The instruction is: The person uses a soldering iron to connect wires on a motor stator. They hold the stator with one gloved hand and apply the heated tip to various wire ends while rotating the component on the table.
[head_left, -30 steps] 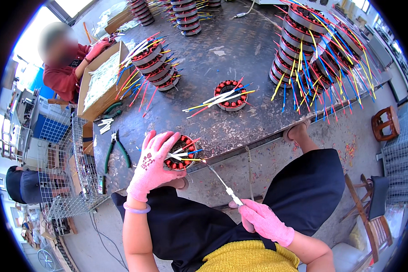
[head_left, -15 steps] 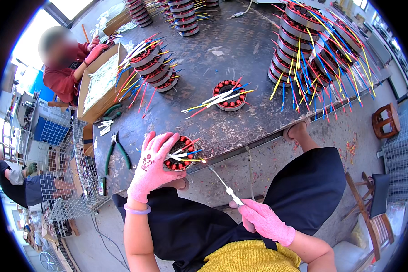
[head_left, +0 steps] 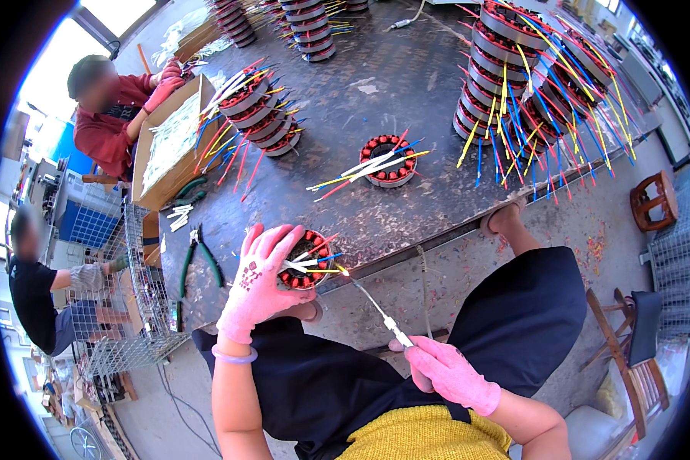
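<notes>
My left hand (head_left: 257, 287), in a pink glove, grips a motor stator (head_left: 297, 280) by its rim at the table's near edge. Red windings line the stator, and red, blue, yellow and white-sleeved leads stick out to its right. In my pink-gloved right hand (head_left: 448, 372) is a slim torch (head_left: 376, 307) with a white collar. Its small glowing flame (head_left: 344, 271) meets the end of a yellow lead. A second stator (head_left: 389, 162) lies flat farther back, with white-sleeved leads laid across it.
Stator stacks (head_left: 257, 111) (head_left: 487, 84) stand on the dark table (head_left: 345, 84). Green-handled pliers (head_left: 199, 257), white sleeve pieces (head_left: 179, 217) and a carton (head_left: 172, 142) of white sleeves are at left. One person (head_left: 111, 115) works beyond the carton; another (head_left: 34, 291) is behind a wire cage (head_left: 107, 307).
My hands, the stator and the torch have barely moved. At far left, the person behind the cage has come upright and farther into view. The person by the carton has shifted slightly.
</notes>
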Available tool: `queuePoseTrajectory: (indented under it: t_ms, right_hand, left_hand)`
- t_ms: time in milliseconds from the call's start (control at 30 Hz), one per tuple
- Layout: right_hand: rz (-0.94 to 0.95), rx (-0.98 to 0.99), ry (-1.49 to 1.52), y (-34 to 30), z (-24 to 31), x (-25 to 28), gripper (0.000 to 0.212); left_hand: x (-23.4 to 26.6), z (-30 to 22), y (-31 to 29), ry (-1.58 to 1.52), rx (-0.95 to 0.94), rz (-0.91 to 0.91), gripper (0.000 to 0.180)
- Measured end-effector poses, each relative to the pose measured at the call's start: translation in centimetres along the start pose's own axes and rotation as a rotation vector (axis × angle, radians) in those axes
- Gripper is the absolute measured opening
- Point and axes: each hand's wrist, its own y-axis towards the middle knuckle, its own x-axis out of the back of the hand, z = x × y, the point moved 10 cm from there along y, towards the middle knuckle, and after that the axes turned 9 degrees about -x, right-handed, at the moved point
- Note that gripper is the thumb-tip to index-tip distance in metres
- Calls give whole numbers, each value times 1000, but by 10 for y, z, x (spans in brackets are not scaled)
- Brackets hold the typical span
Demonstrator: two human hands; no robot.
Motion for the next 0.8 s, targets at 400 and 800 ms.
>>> queuePoseTrajectory:
  t_ms: [400, 800]
  right_hand:
    - [-7, -2, -8, -3, 6, -1, 35]
    - [-53, -12, 14, 0, 2, 6, 35]
  left_hand:
    - [-3, 1, 1, 0, 20, 24, 100]
    - [0, -3, 2, 4, -13, -39, 96]
